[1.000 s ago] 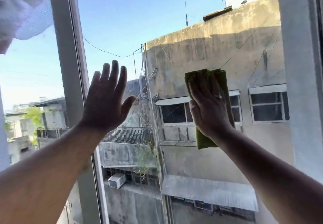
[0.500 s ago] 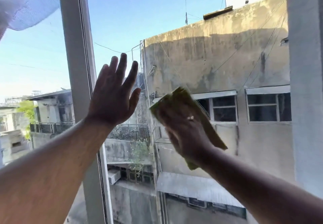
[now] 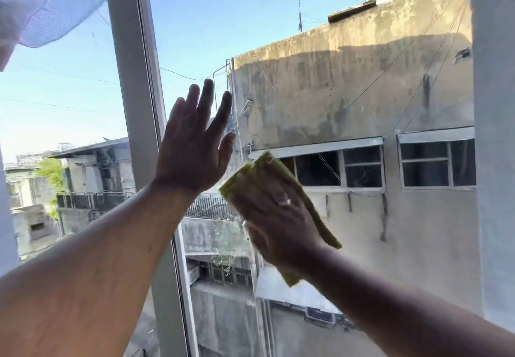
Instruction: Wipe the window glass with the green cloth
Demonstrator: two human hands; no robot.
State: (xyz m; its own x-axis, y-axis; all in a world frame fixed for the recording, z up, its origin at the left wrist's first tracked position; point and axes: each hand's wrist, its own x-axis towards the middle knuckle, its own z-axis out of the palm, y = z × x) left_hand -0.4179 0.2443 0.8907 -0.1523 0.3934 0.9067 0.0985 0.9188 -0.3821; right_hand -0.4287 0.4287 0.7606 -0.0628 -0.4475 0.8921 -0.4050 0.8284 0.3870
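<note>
My right hand [image 3: 278, 217] presses a folded green cloth [image 3: 315, 212] flat against the window glass [image 3: 348, 92], a little below the pane's middle. The cloth sticks out past my fingers at the upper left and below my wrist. My left hand [image 3: 195, 150] rests flat on the same pane just left of the cloth, fingers spread and pointing up, holding nothing. Its heel lies close to the white vertical frame bar [image 3: 131, 78].
A white curtain [image 3: 36, 3] hangs at the top left corner. A pale wall or frame edge [image 3: 496, 161] bounds the pane on the right. Through the glass I see a weathered concrete building, railings and blue sky.
My right hand swept the cloth down and to the left across the glass, tilting it, and now sits close to the left hand. The left hand stayed flat on the pane.
</note>
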